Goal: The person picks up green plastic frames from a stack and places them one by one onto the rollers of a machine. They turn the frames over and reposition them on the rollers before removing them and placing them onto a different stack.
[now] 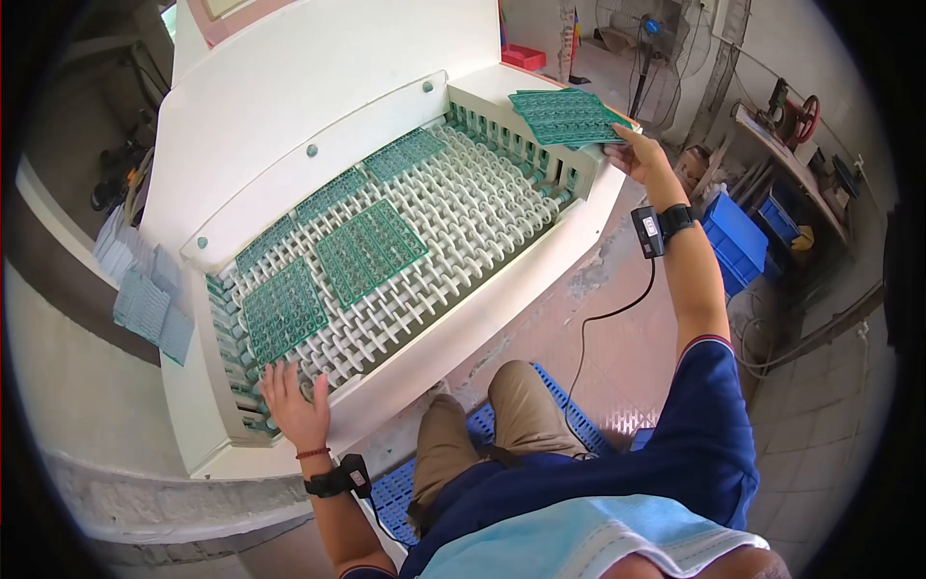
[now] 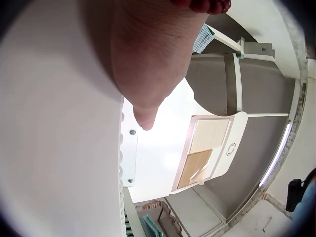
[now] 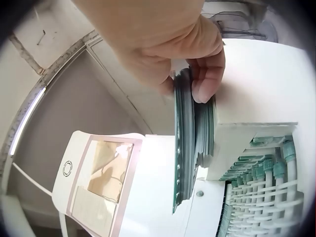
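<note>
Several green circuit panels [image 1: 371,249] lie on the white roller conveyor [image 1: 463,207] of a pale machine. My left hand [image 1: 294,400] rests with spread fingers on the rollers at the near left end, just below one panel [image 1: 283,309]; it holds nothing. In the left wrist view only the palm [image 2: 148,59] shows. At the machine's far right corner my right hand [image 1: 632,150] pinches a stack of green panels [image 1: 564,116]. The right wrist view shows its thumb [image 3: 205,84] and fingers gripping that stack [image 3: 183,148] edge-on.
The machine's white hood [image 1: 309,87] covers the far side of the rollers. Blue crates [image 1: 738,241] stand on the floor at the right. A blue slatted mat [image 1: 482,425] lies under the person's feet. Grey panels [image 1: 145,304] sit left of the machine.
</note>
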